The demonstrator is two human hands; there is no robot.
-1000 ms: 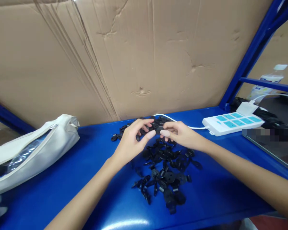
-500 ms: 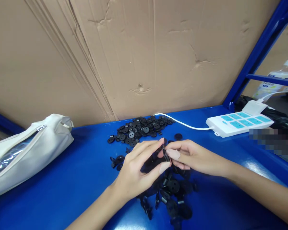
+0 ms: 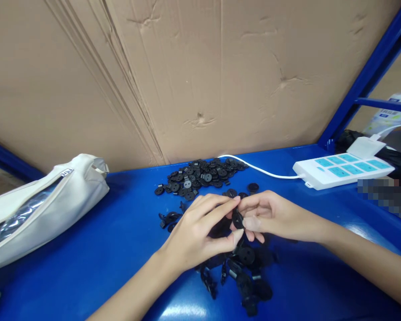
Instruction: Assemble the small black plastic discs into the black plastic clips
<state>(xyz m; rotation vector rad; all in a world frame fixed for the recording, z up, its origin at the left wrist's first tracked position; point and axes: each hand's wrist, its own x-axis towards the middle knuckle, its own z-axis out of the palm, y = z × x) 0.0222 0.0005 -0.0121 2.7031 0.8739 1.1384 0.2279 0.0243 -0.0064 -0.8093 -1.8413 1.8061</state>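
Note:
Between both hands is a small round black plastic disc [image 3: 237,219], held upright at an angle. My left hand [image 3: 200,229] grips its left side with the thumb below and the forefinger above. From the right, my right hand [image 3: 270,216] pinches the same disc, its thumb lying against the face; pale coverings wrap both thumbs. Beneath and in front of the hands lie loose black discs [image 3: 246,255], some with small shiny clip-like pieces, partly hidden by the fingers. Farther back is a larger pile of similar black discs [image 3: 203,173].
All this lies on a blue tabletop [image 3: 120,240]. A whitish zip bag [image 3: 63,209] stands at the left. At the right back sits a white power strip [image 3: 344,171] with a white cord [image 3: 263,173]. Cardboard [image 3: 187,80] and a blue frame post [image 3: 364,76] rise behind.
The disc between the hands has turned, showing more of its face instead of its edge. Both hands stay on it. The whole view has shifted slightly.

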